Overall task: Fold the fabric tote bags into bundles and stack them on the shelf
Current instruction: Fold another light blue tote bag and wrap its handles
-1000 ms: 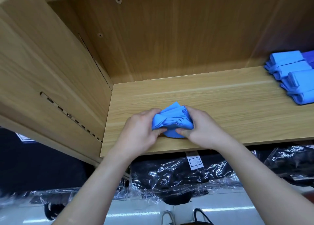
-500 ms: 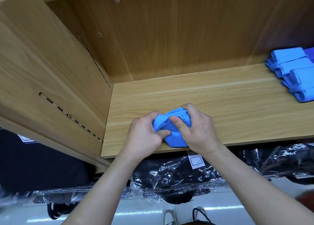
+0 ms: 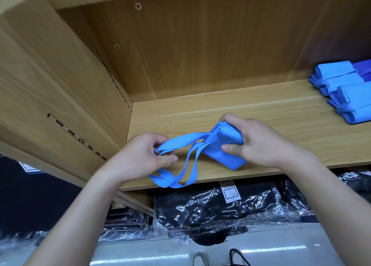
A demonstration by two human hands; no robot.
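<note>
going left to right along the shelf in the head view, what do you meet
left hand pinching the bag's straps → folded blue bag → right hand gripping it → stack of folded blue bundles at the far right of the shelf

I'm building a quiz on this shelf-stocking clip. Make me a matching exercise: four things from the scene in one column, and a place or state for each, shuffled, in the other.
Things:
1. left hand
2. right hand
3. finished blue bundles
4. plastic-wrapped black items

Places or states:
A. stacked at the shelf's far right
B. grips the folded tote bag body
C. lie below the shelf
D. pinches a pulled-out handle strap

Pairs: 1-D, 2-B, 3-A, 4-C
</note>
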